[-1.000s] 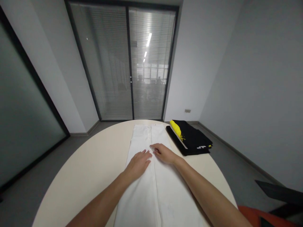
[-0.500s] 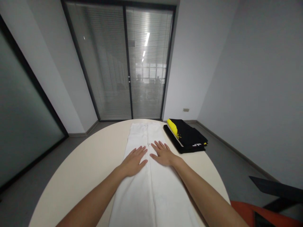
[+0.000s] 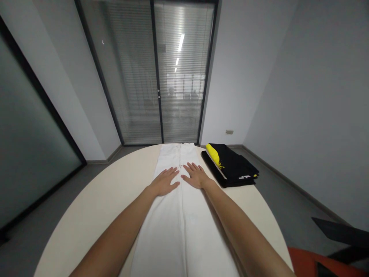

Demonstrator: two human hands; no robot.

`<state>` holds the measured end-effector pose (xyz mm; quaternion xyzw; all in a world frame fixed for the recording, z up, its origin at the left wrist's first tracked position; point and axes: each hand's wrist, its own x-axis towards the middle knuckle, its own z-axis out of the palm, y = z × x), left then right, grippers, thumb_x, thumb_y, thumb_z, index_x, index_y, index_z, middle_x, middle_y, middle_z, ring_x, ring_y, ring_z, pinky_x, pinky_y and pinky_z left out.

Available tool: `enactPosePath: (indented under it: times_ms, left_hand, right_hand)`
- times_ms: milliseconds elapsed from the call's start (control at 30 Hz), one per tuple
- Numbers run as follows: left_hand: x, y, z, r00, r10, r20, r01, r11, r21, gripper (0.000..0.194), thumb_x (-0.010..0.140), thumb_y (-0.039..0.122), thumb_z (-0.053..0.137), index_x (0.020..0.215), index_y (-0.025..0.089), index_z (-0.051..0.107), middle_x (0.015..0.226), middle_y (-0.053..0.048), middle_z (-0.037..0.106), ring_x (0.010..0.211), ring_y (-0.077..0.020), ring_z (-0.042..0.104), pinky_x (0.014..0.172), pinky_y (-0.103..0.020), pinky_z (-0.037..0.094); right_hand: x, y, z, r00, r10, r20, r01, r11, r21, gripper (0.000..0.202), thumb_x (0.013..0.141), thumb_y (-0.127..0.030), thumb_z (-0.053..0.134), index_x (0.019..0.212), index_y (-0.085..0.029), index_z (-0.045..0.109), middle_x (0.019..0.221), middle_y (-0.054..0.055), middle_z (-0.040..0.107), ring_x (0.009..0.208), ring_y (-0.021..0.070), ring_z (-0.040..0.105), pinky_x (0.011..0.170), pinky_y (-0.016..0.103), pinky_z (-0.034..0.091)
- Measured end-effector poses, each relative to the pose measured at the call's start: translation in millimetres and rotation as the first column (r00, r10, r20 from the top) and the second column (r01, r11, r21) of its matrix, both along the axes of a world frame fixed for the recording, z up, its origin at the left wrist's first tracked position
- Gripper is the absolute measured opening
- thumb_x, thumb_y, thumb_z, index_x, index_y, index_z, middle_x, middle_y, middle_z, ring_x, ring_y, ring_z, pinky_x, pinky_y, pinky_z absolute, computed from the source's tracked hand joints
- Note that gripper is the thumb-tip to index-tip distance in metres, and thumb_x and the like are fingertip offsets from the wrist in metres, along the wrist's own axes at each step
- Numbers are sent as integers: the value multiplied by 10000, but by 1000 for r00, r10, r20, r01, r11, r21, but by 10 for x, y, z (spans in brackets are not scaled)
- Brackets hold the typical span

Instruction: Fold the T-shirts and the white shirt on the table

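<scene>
A long white garment [image 3: 167, 234] lies lengthwise over the table, from its far edge to the bottom of the view. A seam or meeting edge runs down its middle; its exact kind is unclear. My left hand [image 3: 165, 181] rests flat on the cloth just left of that line, fingers stretched forward. On the other side of the line my right hand [image 3: 196, 176] lies palm down too, fingers spread. Both hands touch the fabric without gripping it. The two thumbs point inward to the middle line.
Folded black clothes [image 3: 238, 163] with a yellow patch are stacked at the right, close beside the white garment. The round cream table [image 3: 95, 215] has a curved edge. An orange-red chair [image 3: 305, 261] stands at the lower right. Beyond the table is a glass door [image 3: 184, 107] with blinds.
Both hands have slid a little forward, away from me, along the white garment. The view has shifted slightly. The black stack stays in its place on the table.
</scene>
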<state>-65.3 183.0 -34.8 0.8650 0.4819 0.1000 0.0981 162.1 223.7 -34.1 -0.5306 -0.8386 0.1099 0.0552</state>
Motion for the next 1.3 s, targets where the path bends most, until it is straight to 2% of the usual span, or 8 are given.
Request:
enactPosePath:
  times_ms: [233,367,433,567,700,833,1100,1300]
  left_hand:
    - [34,41,29,1000,22,-6,-21,995,95,596,985,565,392,1486,244,414,1604,-71,332,1488,-259,264,1204,-427,208]
    - [95,-110,101,996,90,-7,-87,979,186,428,996,436,429,1343,215,547,1394,-110,564,1307,-274,486,1115,-427,355]
    - [109,-229,146,994,107,-9,-104,975,197,359,1000,351,416,1283,197,574,1280,-121,615,1214,-278,543,1064,-434,402]
    - [56,-537,253,1000,-22,8,20,987,162,302,967,239,463,1232,203,603,1282,-97,615,1201,-245,555,1055,-379,425]
    - [-33,-874,344,973,-230,36,227,971,74,280,963,226,503,1193,258,661,1354,-51,598,1224,-219,567,1049,-347,439]
    - [-14,-1121,351,957,-286,45,280,954,106,239,991,253,510,1130,294,700,1305,-24,633,1179,-214,591,997,-340,461]
    - [116,-1217,294,961,-271,-47,275,940,204,232,1016,226,458,1067,238,684,1215,-26,659,1044,-203,620,872,-309,487]
    - [-13,-1258,321,937,-351,2,346,924,162,255,1005,221,482,1119,295,697,1330,-10,619,1168,-197,592,963,-316,468]
  right_hand:
    - [-37,-44,77,1000,4,17,-7,988,154,702,966,-641,310,1547,-248,338,1623,97,276,1475,318,226,1175,490,147]
    - [-99,-202,189,997,30,67,-48,955,292,466,1002,-440,361,1339,-206,582,1371,146,563,1262,308,461,1064,440,319]
    - [-130,-289,221,996,16,93,-43,954,296,400,1012,-356,347,1245,-200,632,1261,149,617,1185,292,505,1007,401,369]
    - [-119,-494,260,994,31,108,-57,968,246,366,1020,-287,352,1279,-226,603,1257,122,627,1154,263,533,957,361,411]
    - [-28,-760,312,968,232,94,-245,953,176,338,979,-173,439,1246,-234,637,1206,89,657,1089,218,577,944,330,424]
    - [35,-1019,325,927,373,27,-370,906,206,287,988,-208,477,1169,-260,693,1127,65,675,1035,194,591,886,287,440]
    - [9,-1148,297,929,360,86,-369,880,299,227,1023,-286,465,1047,-222,682,993,54,665,908,184,596,797,294,426]
    - [2,-1149,238,934,355,-25,-330,891,312,196,1022,-240,462,1072,-215,650,1017,46,670,951,183,592,839,302,428]
